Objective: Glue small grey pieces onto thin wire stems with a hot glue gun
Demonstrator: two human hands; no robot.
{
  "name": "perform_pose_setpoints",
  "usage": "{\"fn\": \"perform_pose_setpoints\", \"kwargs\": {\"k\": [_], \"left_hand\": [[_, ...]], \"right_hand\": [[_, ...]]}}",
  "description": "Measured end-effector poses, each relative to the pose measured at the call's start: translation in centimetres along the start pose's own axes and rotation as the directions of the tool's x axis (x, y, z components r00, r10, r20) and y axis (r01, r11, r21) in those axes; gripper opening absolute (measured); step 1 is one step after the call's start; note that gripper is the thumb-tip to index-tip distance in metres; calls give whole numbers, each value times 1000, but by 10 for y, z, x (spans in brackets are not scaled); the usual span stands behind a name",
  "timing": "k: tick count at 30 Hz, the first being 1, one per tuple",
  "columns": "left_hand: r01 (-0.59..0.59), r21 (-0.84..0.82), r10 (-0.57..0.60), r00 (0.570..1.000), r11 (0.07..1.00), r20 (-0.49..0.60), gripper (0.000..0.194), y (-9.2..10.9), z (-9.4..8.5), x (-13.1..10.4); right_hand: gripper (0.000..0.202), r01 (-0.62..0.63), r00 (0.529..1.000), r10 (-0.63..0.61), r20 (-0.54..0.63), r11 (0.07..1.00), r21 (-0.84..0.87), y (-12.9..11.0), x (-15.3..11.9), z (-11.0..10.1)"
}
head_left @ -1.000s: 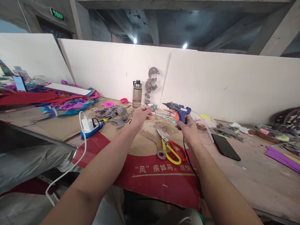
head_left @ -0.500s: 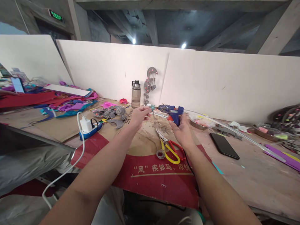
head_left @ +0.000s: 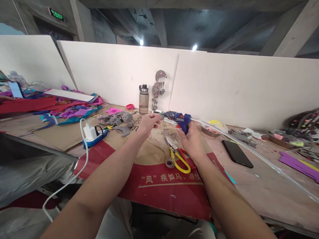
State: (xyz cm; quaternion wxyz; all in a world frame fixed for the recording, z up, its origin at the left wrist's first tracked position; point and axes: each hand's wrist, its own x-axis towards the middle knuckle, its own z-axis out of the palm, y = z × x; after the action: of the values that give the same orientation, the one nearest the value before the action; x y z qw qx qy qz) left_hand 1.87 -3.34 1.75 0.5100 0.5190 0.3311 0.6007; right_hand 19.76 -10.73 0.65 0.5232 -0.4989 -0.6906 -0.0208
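Between the fingertips of my left hand (head_left: 149, 124) is a small teal piece (head_left: 161, 115), with a thin grey cord hanging below it. My right hand (head_left: 191, 139) is wrapped round a blue glue gun (head_left: 183, 121), whose nozzle points left and touches or nearly touches the teal piece; the exact contact is too small to tell. A long clear glue stick (head_left: 239, 143) runs out of the back of the gun. Under my hands lie scissors (head_left: 183, 162) with yellow and red handles, next to a small grey coil (head_left: 169, 163) on the cardboard (head_left: 149, 154).
A bottle (head_left: 144, 101) and a grey moon-shaped hanging ornament (head_left: 160, 76) are by the white board. Left are a power strip (head_left: 94, 139), grey felt pieces (head_left: 123, 131) and coloured cloth (head_left: 74, 112). A black phone (head_left: 237, 153) lies right. Someone's leg (head_left: 32, 176) shows lower left.
The glue gun in my right hand has moved left, bringing its nozzle to the teal piece. The clear stick has swung with it. My left hand has barely moved.
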Motion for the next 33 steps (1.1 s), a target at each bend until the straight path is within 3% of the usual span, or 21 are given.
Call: {"fn": "perform_pose_setpoints", "kwargs": {"k": [33], "left_hand": [[-37,-26,36,999,999,-24,32,2,3,-2]], "right_hand": [[37,-32,999,32,6,998,-60,-5,0,-1]]}}
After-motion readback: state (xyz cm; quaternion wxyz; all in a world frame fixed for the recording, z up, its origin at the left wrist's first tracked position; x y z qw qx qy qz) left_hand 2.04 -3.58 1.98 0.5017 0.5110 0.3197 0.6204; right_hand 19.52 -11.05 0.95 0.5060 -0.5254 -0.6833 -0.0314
